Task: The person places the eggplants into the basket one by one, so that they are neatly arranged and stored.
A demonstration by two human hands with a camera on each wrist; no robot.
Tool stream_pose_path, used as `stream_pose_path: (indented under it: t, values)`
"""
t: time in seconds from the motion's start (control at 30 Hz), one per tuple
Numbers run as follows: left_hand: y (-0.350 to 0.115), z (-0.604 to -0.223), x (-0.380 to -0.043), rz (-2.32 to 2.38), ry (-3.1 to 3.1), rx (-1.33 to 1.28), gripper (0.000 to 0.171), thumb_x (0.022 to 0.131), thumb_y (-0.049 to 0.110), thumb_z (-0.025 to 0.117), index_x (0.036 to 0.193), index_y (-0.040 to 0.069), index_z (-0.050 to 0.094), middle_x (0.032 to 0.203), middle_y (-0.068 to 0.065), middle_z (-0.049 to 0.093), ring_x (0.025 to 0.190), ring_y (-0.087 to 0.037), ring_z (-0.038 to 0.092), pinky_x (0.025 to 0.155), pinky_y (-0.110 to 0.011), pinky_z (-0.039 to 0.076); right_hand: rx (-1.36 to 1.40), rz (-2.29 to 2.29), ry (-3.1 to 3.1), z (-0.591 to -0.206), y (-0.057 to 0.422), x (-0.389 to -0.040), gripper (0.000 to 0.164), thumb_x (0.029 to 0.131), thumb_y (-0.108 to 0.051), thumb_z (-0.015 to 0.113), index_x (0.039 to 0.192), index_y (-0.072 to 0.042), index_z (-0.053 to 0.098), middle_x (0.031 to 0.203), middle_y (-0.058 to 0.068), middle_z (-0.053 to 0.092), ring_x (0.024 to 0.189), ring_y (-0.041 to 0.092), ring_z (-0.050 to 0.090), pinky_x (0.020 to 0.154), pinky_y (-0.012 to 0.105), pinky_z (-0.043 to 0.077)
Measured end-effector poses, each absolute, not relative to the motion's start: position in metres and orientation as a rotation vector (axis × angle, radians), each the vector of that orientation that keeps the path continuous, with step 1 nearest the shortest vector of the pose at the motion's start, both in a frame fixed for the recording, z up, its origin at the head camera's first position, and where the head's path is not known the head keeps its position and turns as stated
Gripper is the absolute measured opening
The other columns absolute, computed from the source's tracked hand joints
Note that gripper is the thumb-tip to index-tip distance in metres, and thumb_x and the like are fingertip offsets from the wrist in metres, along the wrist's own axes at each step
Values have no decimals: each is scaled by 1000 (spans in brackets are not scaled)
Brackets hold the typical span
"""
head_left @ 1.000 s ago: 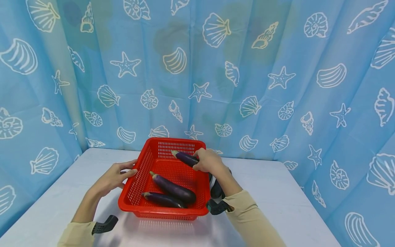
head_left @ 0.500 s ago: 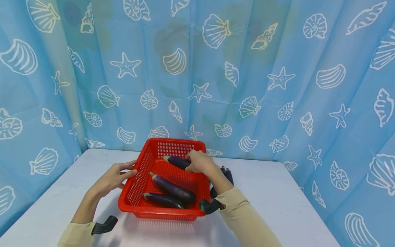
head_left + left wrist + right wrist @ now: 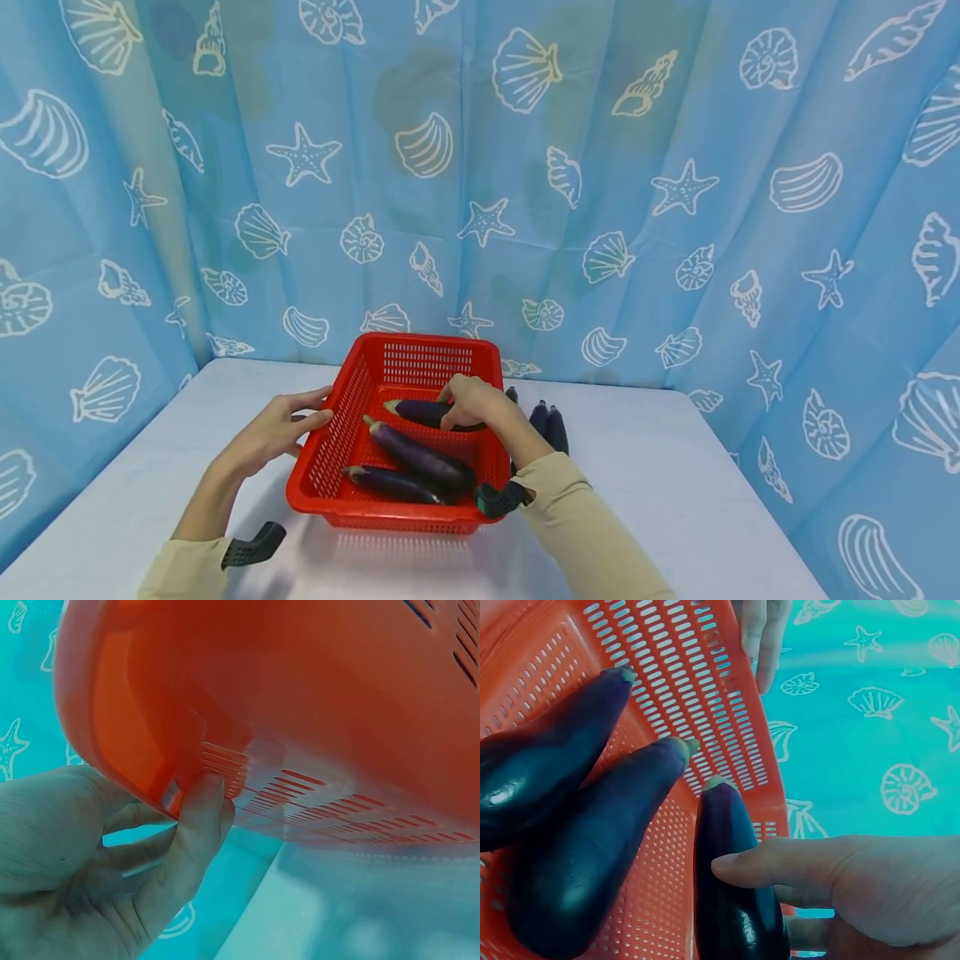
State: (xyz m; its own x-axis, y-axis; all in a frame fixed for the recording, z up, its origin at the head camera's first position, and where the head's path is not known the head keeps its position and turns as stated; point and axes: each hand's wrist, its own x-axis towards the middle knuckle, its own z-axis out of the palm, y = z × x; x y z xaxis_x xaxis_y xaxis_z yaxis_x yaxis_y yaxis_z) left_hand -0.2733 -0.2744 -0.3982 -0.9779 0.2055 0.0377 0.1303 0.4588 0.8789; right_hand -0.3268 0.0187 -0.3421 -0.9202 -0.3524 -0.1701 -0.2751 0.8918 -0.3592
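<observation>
From my end: right hand (image 3: 855, 885) pinched one eggplant (image 3: 420, 412) round its body, inside the basket (image 3: 420, 510), stem leftward; whether it touched bottom I couldn't tell. Left hand (image 3: 273, 429) held the basket's left rim. I judged that glossy skin a slip risk if the pinch loosened; the far end could also knock the right wall, and a slack left grip might let the basket skid. Skins smooth, near-black; bodies long, tapered. Two more eggplants (image 3: 592, 840) lay slantwise on perforated red plastic; others (image 3: 556, 429) sat outside, right. Beyond: white table (image 3: 637, 500), folded curtain (image 3: 675, 250) printed with shells.
</observation>
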Motion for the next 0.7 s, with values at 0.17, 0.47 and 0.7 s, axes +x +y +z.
stream_pose_path:
  t: [0.17, 0.47, 0.7]
  values:
    - [-275, -399, -274, 1565, 2626, 298, 66, 97, 27, 62, 153, 7, 34, 136, -27, 56, 107, -32, 67, 69, -40, 62, -456, -498, 2817, -347, 17, -328, 43, 79, -18, 81, 120, -12, 69, 116, 9, 69, 96, 23, 58, 95, 43, 54]
    - [-275, -398, -274, 1573, 2616, 310, 65, 97, 27, 61, 152, 7, 33, 137, -27, 56, 108, -33, 66, 69, -41, 62, -502, -440, 2788, -351, 15, -328, 40, 79, -18, 81, 117, -10, 70, 111, 7, 69, 94, 21, 58, 95, 39, 54]
    - [-276, -399, -274, 1572, 2618, 322, 65, 97, 26, 61, 153, 7, 33, 137, -27, 55, 107, -33, 67, 68, -41, 62, -502, -421, 2748, -354, 13, -328, 39, 78, -18, 82, 115, -13, 72, 108, 5, 70, 91, 20, 59, 95, 40, 55]
